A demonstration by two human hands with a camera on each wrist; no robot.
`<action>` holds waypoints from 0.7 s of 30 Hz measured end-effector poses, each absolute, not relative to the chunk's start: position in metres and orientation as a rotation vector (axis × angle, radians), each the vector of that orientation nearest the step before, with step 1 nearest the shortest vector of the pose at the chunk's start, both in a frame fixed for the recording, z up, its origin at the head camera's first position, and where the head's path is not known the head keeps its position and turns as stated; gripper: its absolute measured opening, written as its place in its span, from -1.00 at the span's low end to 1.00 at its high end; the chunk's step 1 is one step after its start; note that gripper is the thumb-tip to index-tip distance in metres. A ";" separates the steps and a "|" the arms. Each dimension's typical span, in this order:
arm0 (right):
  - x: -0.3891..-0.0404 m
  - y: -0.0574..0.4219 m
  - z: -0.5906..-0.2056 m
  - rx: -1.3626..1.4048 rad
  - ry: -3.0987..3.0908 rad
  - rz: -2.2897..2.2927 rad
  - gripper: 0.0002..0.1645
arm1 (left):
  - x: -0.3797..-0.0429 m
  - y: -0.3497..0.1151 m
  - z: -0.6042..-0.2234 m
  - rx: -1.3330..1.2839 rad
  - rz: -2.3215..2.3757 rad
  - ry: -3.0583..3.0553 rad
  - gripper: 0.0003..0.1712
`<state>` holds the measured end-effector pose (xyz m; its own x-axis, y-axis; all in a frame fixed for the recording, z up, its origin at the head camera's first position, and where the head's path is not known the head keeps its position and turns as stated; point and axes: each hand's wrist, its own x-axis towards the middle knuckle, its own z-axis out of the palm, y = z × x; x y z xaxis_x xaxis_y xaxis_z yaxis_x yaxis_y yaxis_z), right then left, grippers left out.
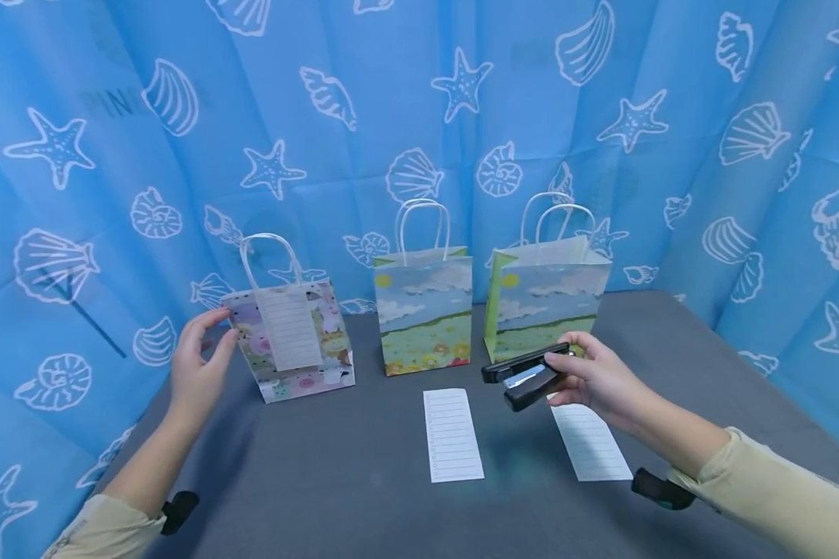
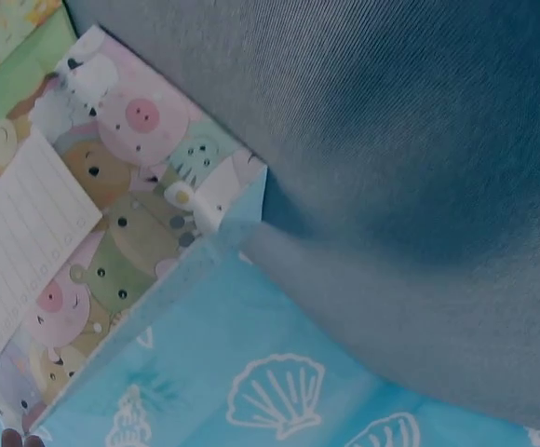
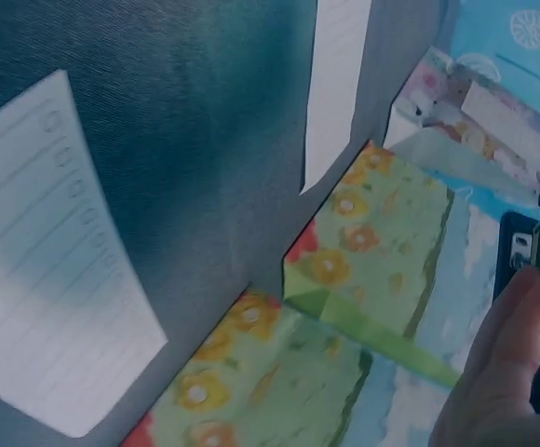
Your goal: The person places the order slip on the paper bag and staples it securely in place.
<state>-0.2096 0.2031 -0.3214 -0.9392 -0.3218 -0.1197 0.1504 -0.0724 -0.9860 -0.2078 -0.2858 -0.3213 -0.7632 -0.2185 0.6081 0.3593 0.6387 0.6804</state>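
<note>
My right hand grips a black stapler, thumb on one side and fingers round its back end, above the table. The stapler's arms are spread apart. At the left, my left hand is beside the upper left edge of a paper bag with cartoon animals; its thumb and forefinger are apart, fingertips at the edge. Contact there is hard to make out. A lined paper slip lies against that bag's front, near its top. In the left wrist view only fingertips show by the bag's corner.
Two meadow-print paper bags stand upright, one in the middle and one at the right. Lined slips lie on the grey table, one in the centre and one under my right hand. A blue shell-print curtain hangs behind.
</note>
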 end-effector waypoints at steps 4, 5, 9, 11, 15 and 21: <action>-0.207 0.218 -0.324 -0.121 1.911 -2.072 -0.69 | -0.203 -0.284 -0.329 -0.156 -1.050 -2.229 -0.64; -0.205 0.223 -0.325 -0.104 1.935 -2.057 -0.68 | -0.202 -0.283 -0.331 -0.177 -1.034 -2.252 -0.65; -0.200 0.241 -0.330 -0.054 2.018 -2.019 -0.70 | -0.197 -0.280 -0.339 -0.253 -0.996 -2.336 -0.65; -0.197 0.249 -0.333 -0.026 2.030 -2.035 -0.73 | -0.194 -0.277 -0.341 -0.267 -1.012 -2.355 -0.64; -0.191 0.264 -0.338 0.052 2.019 -2.085 -0.79 | -0.190 -0.270 -0.345 -0.260 -1.050 -2.403 -0.63; -0.183 0.286 -0.345 0.119 1.960 -2.175 -0.84 | -0.186 -0.258 -0.347 -0.291 -1.082 -2.404 -0.65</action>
<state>-0.1834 0.2862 -0.3451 -0.9744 -0.1019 -0.2002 0.2097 -0.0926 -0.9734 -0.1860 -0.2580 -0.3474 -0.8600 -0.0044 0.5103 0.3789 0.6643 0.6443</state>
